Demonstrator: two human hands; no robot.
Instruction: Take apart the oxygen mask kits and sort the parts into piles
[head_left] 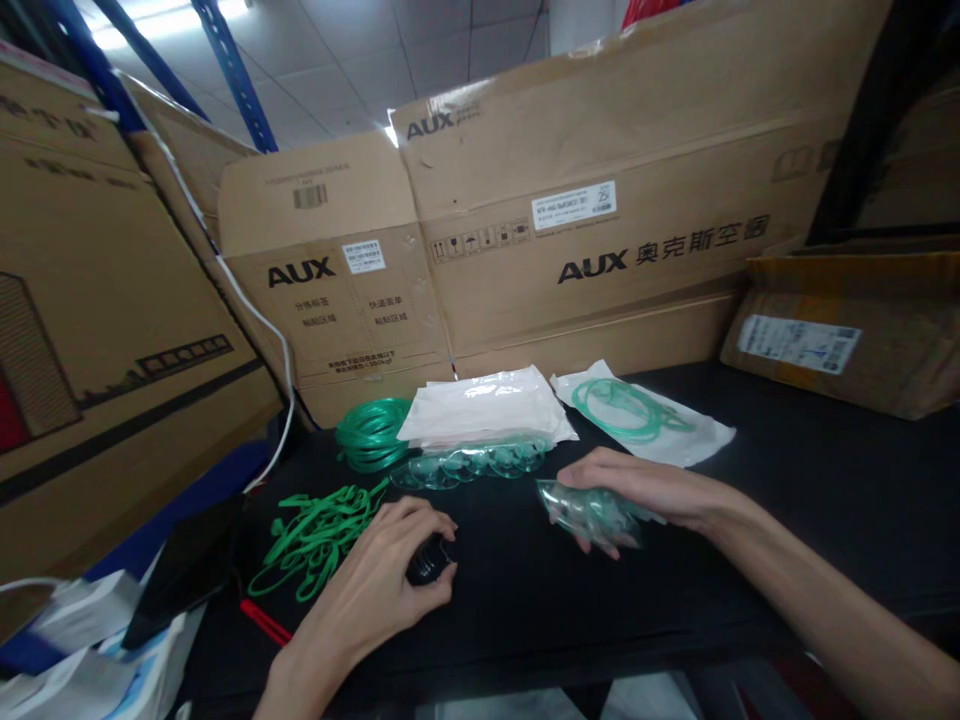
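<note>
My left hand point(390, 570) rests on the black table point(787, 480) with its fingers curled round a small black object point(429, 560). My right hand point(630, 490) grips a clear plastic mask point(589, 512) just above the tabletop, to the right of the left hand. A row of several clear masks point(472, 462) lies beyond both hands, under a stack of clear bags point(487, 405). Loose green elastic straps point(319, 530) lie left of my left hand.
A coil of green tubing point(371, 432) sits at the back left, and a bag with green tubing point(645, 412) at the back right. Large AUX cardboard boxes point(585, 200) wall the table's far side. A black phone point(187, 565) and a red pen point(264, 620) lie at the left edge.
</note>
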